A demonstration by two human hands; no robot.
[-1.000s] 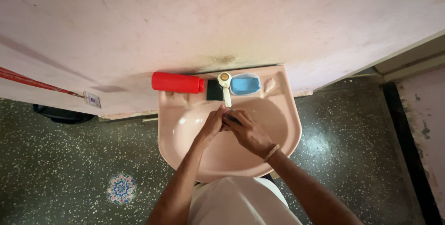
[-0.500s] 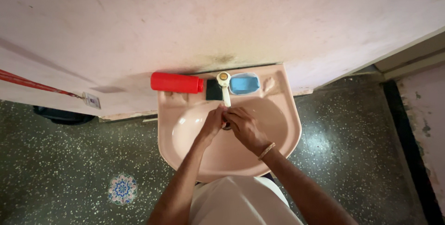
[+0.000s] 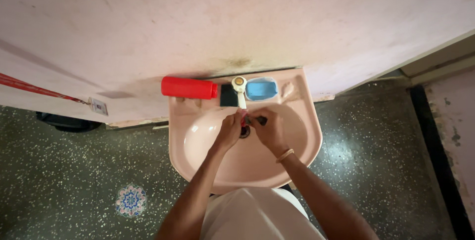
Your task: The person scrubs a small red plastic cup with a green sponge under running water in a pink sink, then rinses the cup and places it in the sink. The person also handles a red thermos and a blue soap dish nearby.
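Looked like home washroom: pink wall-mounted washbasin (image 3: 297,156) with tap (image 3: 239,87), blue soap dish (image 3: 261,89), speckled terrazzo floor (image 3: 79,171), plastered wall (image 3: 247,17).

- Pale pink plastered wall (image 3: 237,17), stained and scuffed, dark patch just above the basin.
- Dark speckled terrazzo floor (image 3: 74,171); round blue-white floral motif (image 3: 130,201) set in it, left.
- Raised pink ledge (image 3: 452,116) at right with black border strip.
- Red cord (image 3: 39,90) slanting along wall, left.
- Soft daylight, mild shadows.
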